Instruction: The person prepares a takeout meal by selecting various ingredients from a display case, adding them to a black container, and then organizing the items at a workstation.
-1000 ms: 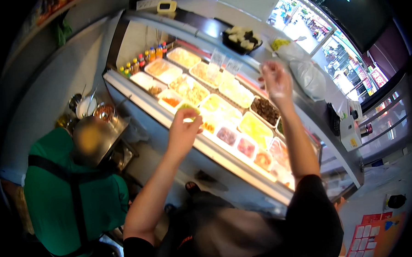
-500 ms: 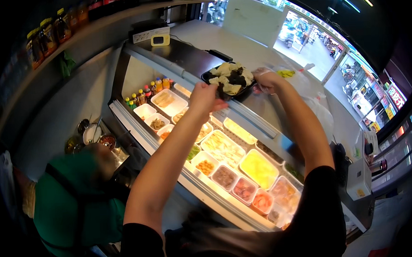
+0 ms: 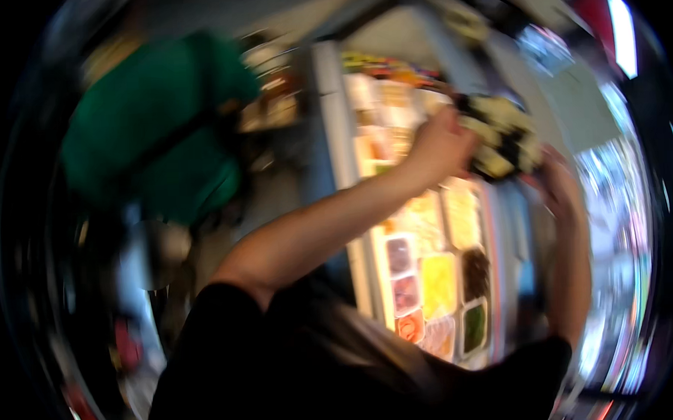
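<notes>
A black food tray (image 3: pixel 493 175), heaped with pale yellowish and black pieces of food (image 3: pixel 502 139), is held between both hands over the far side of the lit display case. My left hand (image 3: pixel 445 147) is closed on its near left side. My right hand (image 3: pixel 559 181) grips the right edge, its fingers partly hidden and smeared by motion. Below the tray, the lit case shows rows of white tubs, among them one with bright yellow contents (image 3: pixel 438 282). Motion blur hides what exactly the food is.
A co-worker in a green top (image 3: pixel 153 128) with dark straps bends over at the left, beside blurred pans and bowls (image 3: pixel 275 85). The pale front rail (image 3: pixel 337 135) of the case runs between us. Small bottles (image 3: pixel 390 66) stand at the case's far end.
My view has swung sharply, so the case now runs nearly upright in the picture. The tray stays between both hands and appears farther right. The co-worker shows higher in the picture.
</notes>
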{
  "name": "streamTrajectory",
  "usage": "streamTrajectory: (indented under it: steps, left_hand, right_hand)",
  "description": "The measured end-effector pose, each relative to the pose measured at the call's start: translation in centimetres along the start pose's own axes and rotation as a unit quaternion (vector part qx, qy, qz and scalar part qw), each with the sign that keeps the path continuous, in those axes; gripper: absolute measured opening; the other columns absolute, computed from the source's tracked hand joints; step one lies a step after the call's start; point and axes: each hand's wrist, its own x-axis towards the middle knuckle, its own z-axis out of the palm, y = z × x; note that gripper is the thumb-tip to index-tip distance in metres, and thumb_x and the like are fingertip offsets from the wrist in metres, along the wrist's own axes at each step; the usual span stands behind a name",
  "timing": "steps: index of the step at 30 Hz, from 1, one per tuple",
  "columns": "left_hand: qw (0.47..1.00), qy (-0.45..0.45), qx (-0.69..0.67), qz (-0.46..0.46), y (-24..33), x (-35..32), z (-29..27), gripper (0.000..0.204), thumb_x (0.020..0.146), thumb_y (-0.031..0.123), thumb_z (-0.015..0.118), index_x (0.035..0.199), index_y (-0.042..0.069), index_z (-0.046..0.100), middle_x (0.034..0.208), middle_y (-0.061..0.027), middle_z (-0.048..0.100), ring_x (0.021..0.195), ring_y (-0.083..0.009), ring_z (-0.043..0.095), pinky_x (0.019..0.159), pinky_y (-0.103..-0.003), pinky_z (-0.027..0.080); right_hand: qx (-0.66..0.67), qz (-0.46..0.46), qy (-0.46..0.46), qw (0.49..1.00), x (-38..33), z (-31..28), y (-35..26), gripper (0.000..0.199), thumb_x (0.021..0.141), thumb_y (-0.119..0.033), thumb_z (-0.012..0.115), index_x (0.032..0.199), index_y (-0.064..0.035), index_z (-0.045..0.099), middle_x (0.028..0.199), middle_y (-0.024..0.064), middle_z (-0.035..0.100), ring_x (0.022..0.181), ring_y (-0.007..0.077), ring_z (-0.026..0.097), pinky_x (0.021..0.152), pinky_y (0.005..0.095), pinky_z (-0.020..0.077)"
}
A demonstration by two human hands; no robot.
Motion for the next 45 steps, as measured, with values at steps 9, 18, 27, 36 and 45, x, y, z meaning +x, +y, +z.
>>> streamTrajectory:
  steps: [9, 18, 27, 36, 45]
  left_hand:
    - [0.945, 0.262, 0.152, 0.126, 1.3, -23.7, -14.5, 0.025, 0.091, 0.008, 0.068, 0.092, 0.004, 0.043, 0.086, -0.0148, 0.062, 0.067, -0.024, 0.071, 0.052, -0.036, 0.059]
    - [0.869, 0.478, 0.125, 0.026, -1.8, -53.4, -28.7, 0.02, 0.097, 0.009, 0.062, 0.098, 0.007, 0.042, 0.093, -0.0099, 0.063, 0.078, -0.0159, 0.071, 0.06, -0.032, 0.06]
    - [0.768, 0.64, 0.021, -0.014, -12.4, -67.6, -40.9, 0.02, 0.101, 0.013, 0.062, 0.099, 0.006, 0.044, 0.09, -0.0092, 0.064, 0.078, -0.0162, 0.068, 0.063, -0.033, 0.062]
    - [0.768, 0.631, -0.094, -0.049, -17.2, -67.7, -51.9, 0.016, 0.107, 0.012, 0.056, 0.101, 0.008, 0.041, 0.097, -0.0109, 0.062, 0.082, -0.02, 0.072, 0.071, -0.039, 0.068]
    - [0.675, 0.728, -0.036, -0.115, -17.2, -68.8, -56.0, 0.015, 0.103, 0.013, 0.061, 0.098, 0.011, 0.047, 0.086, -0.0077, 0.061, 0.07, -0.0162, 0.066, 0.062, -0.036, 0.064]
  right_hand:
    - [0.009, -0.046, -0.197, 0.979, -3.4, 20.3, 4.8, 0.024, 0.104, -0.022, 0.067, 0.125, -0.0142, 0.058, 0.12, 0.0063, 0.07, 0.103, 0.0192, 0.072, 0.081, 0.0338, 0.0623]
    - [0.01, 0.056, -0.396, 0.917, -15.4, 53.7, 13.1, 0.02, 0.1, -0.006, 0.066, 0.114, -0.0138, 0.054, 0.103, 0.0054, 0.063, 0.083, 0.0187, 0.072, 0.061, 0.0312, 0.0662]
    - [-0.012, 0.036, -0.512, 0.858, -22.3, 76.2, 23.3, 0.021, 0.095, -0.001, 0.062, 0.108, -0.0144, 0.052, 0.099, 0.0004, 0.05, 0.09, 0.014, 0.058, 0.063, 0.036, 0.0662]
    - [-0.08, 0.024, -0.535, 0.84, -18.7, 88.6, 25.6, 0.018, 0.097, -0.002, 0.063, 0.099, -0.0138, 0.05, 0.096, 0.0015, 0.049, 0.079, 0.015, 0.058, 0.059, 0.0342, 0.0642]
    - [-0.037, 0.081, -0.588, 0.804, -17.5, 96.4, 30.4, 0.021, 0.096, -0.001, 0.064, 0.104, -0.0155, 0.05, 0.099, 0.0023, 0.05, 0.083, 0.0171, 0.06, 0.062, 0.0397, 0.0651]
